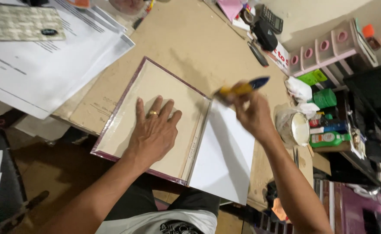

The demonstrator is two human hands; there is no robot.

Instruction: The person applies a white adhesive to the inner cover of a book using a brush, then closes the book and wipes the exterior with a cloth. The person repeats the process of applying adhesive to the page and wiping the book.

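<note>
Cluttered table (190, 39) holds papers (47, 65) and glue tub (295, 128); left hand (153, 132) lies flat on board (151, 117), right hand (253, 110) grips blurred brush (242, 88) above white sheet (223, 160).

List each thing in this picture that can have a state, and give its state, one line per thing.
Left hand: flat, fingers spread, pressing on the cover board.
Right hand: closed around the brush handle.
Brush: held, blurred, over the board's far right corner.
Cover board: lying open and flat, dark edging folded over its rim.
White sheet: flat, beside the board, overhanging the table edge.
Glue tub: open, white contents showing.
Green bottle: lying on its side.
</note>
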